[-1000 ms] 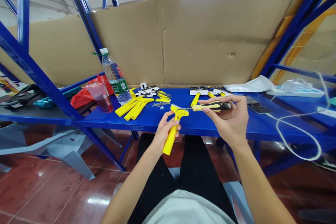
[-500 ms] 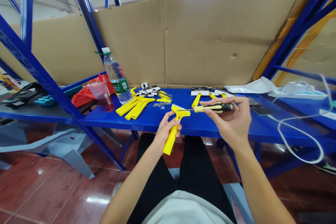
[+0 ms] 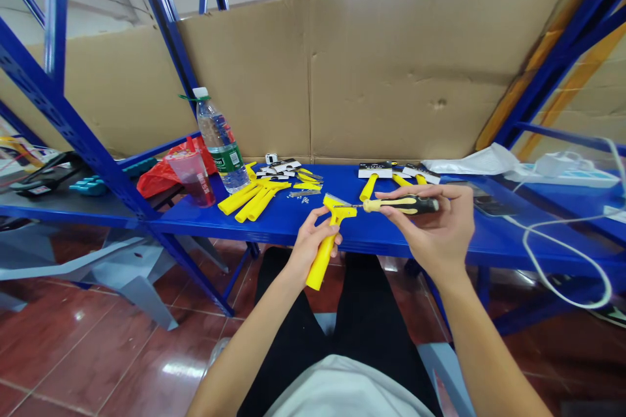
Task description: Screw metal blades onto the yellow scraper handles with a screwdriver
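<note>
My left hand (image 3: 317, 241) is closed around the neck of a yellow scraper (image 3: 321, 262), whose handle slants down toward my lap. In my right hand (image 3: 437, 228) is a screwdriver (image 3: 403, 205) with a black and cream handle, held level in the fingertips. Its thin shaft points left and its tip meets the scraper's head; the exact contact is too small to make out. Beyond my left hand, several yellow scraper handles (image 3: 261, 201) lie together on the blue table (image 3: 376, 234). Small screws (image 3: 309, 198) and thin blades are scattered near them.
A water bottle (image 3: 222, 143) and a red cup (image 3: 194, 179) stand at the left. Carded yellow scrapers (image 3: 375, 172) lie at the back, right of centre. A phone (image 3: 491, 204) and a white cable (image 3: 531, 254) are at the right. Cardboard (image 3: 405, 71) walls the rear.
The view has shifted slightly. Both hands keep their hold, with the screwdriver still against the scraper's head; my right-hand fingers have changed position a little on the handle.
</note>
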Tool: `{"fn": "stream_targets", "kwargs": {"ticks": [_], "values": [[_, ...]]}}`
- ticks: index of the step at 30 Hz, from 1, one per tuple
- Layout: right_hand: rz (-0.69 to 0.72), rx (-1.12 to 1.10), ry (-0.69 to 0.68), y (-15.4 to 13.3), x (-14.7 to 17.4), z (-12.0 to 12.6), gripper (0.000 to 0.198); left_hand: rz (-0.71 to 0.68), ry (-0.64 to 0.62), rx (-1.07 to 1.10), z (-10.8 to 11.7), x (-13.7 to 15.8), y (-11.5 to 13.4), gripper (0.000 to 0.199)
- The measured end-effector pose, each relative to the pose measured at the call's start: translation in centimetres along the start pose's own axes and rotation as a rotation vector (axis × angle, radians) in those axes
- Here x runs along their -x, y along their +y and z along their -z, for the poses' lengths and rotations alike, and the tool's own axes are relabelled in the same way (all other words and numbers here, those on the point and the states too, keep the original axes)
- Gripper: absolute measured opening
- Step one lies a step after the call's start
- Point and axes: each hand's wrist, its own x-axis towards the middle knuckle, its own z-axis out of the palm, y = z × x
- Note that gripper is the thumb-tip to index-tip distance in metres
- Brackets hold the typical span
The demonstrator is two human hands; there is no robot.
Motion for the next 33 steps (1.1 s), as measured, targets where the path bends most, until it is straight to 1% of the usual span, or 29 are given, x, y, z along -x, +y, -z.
{"fn": "stream_targets", "kwargs": {"ticks": [3, 5, 7, 10, 11, 14, 16, 17, 19, 21, 22, 24, 26, 27, 29, 31, 33], "values": [[0.11, 0.124, 0.002, 0.4, 0.3, 0.3, 0.051, -0.006, -0.022, -0.018, 0.1, 0.0, 0.0, 0.066], [0.134, 0.202, -0.009, 0.6, 0.4, 0.6, 0.044, -0.015, -0.042, -0.019, 0.3, 0.0, 0.0, 0.064], [0.088, 0.185, -0.064, 0.6, 0.4, 0.8, 0.041, -0.026, -0.05, -0.023, 0.5, -0.1, 0.1, 0.064], [-0.01, 0.062, -0.171, 0.4, 0.4, 1.0, 0.042, -0.035, -0.051, -0.047, 0.8, 0.0, 0.4, 0.064], [-0.003, 0.061, -0.182, 0.3, 0.4, 1.0, 0.04, -0.041, -0.051, -0.057, 0.8, 0.0, 0.6, 0.065], [0.132, 0.224, -0.102, 0.5, 0.4, 0.9, 0.032, -0.065, -0.04, -0.085, 0.7, 0.2, 1.1, 0.066], [0.185, 0.315, -0.053, 0.6, 0.4, 0.8, 0.034, -0.075, -0.024, -0.106, 0.5, 0.3, 1.5, 0.067], [0.183, 0.314, -0.059, 0.6, 0.4, 0.7, 0.035, -0.075, -0.013, -0.116, 0.4, 0.3, 1.6, 0.068], [0.162, 0.253, -0.115, 0.5, 0.4, 0.5, 0.037, -0.069, 0.012, -0.13, 0.2, 0.4, 1.8, 0.071], [0.153, 0.2, -0.184, 0.2, 0.4, 0.2, 0.035, -0.064, 0.034, -0.135, 0.1, 0.3, 1.9, 0.073], [0.163, 0.202, -0.196, 0.1, 0.5, 0.1, 0.032, -0.061, 0.04, -0.138, 0.1, 0.3, 2.0, 0.073], [0.202, 0.251, -0.174, -0.2, 0.5, -0.1, 0.029, -0.058, 0.045, -0.142, 0.2, 0.3, 2.1, 0.073], [0.218, 0.284, -0.152, -0.2, 0.5, -0.2, 0.033, -0.056, 0.046, -0.141, 0.3, 0.3, 2.3, 0.073], [0.212, 0.28, -0.154, -0.2, 0.4, -0.2, 0.036, -0.054, 0.046, -0.137, 0.4, 0.3, 2.4, 0.072], [0.189, 0.24, -0.201, -0.1, 0.4, -0.2, 0.038, -0.057, 0.041, -0.126, 0.6, 0.4, 2.6, 0.069], [0.194, 0.235, -0.235, 0.0, 0.6, -0.2, 0.032, -0.074, 0.024, -0.118, 0.9, 0.3, 2.7, 0.066], [0.209, 0.311, -0.19, 0.1, 0.7, -0.3, 0.027, -0.099, 0.003, -0.123, 1.2, 0.2, 2.7, 0.064]]}}
